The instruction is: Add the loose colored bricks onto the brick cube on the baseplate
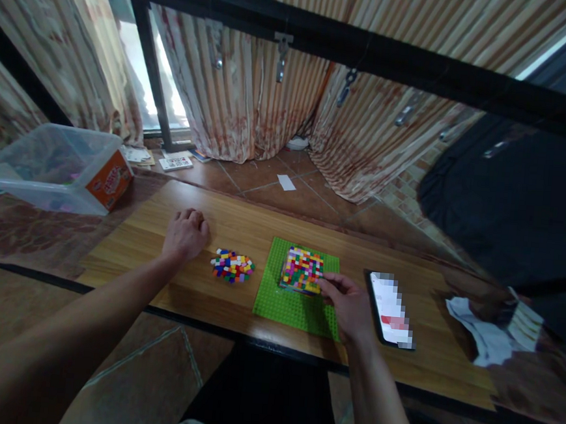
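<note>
A green baseplate [286,300] lies on the wooden table [243,225], carrying a square block of multicoloured bricks [302,269]. My right hand [349,305] rests on the plate's right side, its fingers pinched against the block's lower right corner. A loose pile of small coloured bricks [232,265] sits to the left of the plate. My left hand [186,234] lies on the table just left of that pile, fingers curled into a loose fist with nothing visible in it.
A phone [390,308] lies screen-up right of the plate. A clear plastic tub [46,167] with an orange label stands at the far left. White cloth or paper [484,329] lies at the right end. Curtains hang behind the table.
</note>
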The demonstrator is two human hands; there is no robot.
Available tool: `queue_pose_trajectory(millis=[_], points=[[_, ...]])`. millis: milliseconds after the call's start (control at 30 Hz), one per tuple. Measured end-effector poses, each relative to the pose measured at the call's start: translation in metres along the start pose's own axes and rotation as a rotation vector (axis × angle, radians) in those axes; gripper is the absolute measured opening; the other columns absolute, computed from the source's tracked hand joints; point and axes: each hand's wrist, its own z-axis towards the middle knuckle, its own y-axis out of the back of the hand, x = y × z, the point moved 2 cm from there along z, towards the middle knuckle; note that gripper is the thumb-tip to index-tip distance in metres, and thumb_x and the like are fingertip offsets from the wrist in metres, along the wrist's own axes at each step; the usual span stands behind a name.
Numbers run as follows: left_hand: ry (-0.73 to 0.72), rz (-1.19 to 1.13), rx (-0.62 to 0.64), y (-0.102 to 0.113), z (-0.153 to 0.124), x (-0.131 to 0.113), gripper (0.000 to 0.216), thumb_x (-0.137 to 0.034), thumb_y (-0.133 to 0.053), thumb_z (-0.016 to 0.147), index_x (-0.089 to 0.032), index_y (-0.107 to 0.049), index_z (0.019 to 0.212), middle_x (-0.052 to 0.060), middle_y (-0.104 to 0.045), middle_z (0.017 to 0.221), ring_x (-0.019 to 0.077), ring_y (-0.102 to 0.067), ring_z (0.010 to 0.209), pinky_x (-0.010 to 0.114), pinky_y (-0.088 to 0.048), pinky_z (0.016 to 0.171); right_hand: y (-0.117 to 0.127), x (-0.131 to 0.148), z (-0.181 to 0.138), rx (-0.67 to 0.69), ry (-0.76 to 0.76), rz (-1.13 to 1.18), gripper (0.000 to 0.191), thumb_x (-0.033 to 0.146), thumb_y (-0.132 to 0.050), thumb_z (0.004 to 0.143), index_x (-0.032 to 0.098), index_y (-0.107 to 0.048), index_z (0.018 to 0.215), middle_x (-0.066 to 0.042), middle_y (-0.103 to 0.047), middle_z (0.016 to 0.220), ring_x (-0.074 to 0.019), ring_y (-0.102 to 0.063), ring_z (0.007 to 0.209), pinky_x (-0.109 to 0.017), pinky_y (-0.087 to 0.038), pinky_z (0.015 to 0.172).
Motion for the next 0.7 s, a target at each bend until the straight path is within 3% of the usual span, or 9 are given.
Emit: queue_pose_trajectory(millis=[233,700], points=[[0.008,-0.003,-0.003,0.0005,-0.0003,-0.0002,0.027,-0.032,-0.040,0.088,-0.017,-0.061,0.096,0.014,-0.063,0.108,0.0304,-0.052,0.108,0.046,-0.038,0.100,0.0000,-0.0086,0.0025,0.102,-0.269,0.294,0.039,0.030,-0.090,0.049,0.017,-0.073,0.082,0.003,-0.067,0.063,-0.0063,-0.051,0.048,-0.017,-0.039,0.043],[0.017,-0.013,-0.001,0.0001,-0.0020,-0.0002,0.029,-0.030,-0.038,0.088,-0.016,-0.062,0.096,0.015,-0.063,0.109,0.0305,-0.053,0.108,0.046,-0.038,0.100,-0.0062,-0.0108,0.0003,0.089,-0.244,0.374,0.034,0.027,-0.087,0.052,0.019,-0.069,0.080,0.006,-0.063,0.061,-0.0070,-0.054,0.050,-0.019,-0.047,0.049]])
